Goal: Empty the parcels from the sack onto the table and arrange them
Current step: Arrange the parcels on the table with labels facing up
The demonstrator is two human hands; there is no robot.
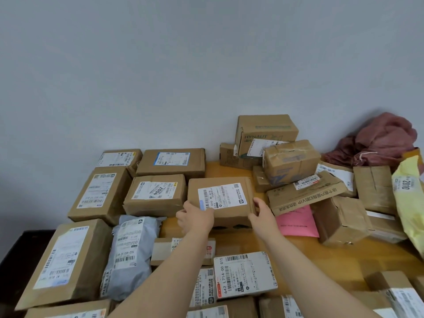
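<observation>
Cardboard gripped from both sides: held a brown box with a white label by its near corners. Curled the left hand round the near left corner, thumb on top at the label's edge. Clasped the near right corner with the right hand, thumb up against the side. Could not tell whether the box sat fully on the wooden worktop or slightly lifted. Had it near the middle of the worktop, just beside a box marked 2004 on its left, with rows of flat-lying labelled boxes beyond that. Reached over a grey mailer bag and more labelled parcels along the near edge. Saw a pink envelope just right of the right hand, partly tucked under a long tilted carton. Saw, further right, a loose heap of boxes leaning on one another, topped at the back by a HYNAUT carton against the wall. Noted a yellow bag at the far right edge. Found the reddish sack crumpled against the wall in the far right corner, behind the heap.
</observation>
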